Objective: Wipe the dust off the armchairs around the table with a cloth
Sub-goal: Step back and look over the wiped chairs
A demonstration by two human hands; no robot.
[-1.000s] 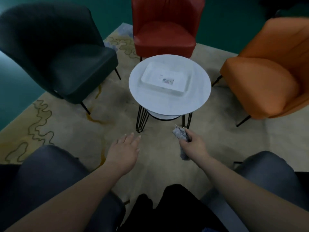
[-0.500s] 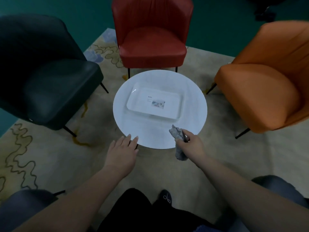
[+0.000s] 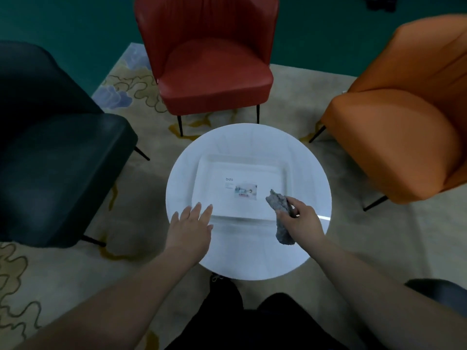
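We see the grey cloth [image 3: 281, 213] bunched and hanging above the white round tabletop [image 3: 252, 258]. Around it stand a dark armchair [image 3: 58, 173], a red armchair [image 3: 214, 79] and an orange armchair [image 3: 404, 137].

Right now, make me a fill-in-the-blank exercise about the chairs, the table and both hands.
1. The right hand grips a crumpled grey ____.
2. The armchair straight across the round table is ____ in colour.
3. The left hand has its fingers straight and holds ____.
4. The white tray lies on the ____.

Missing words: cloth; red; nothing; table.
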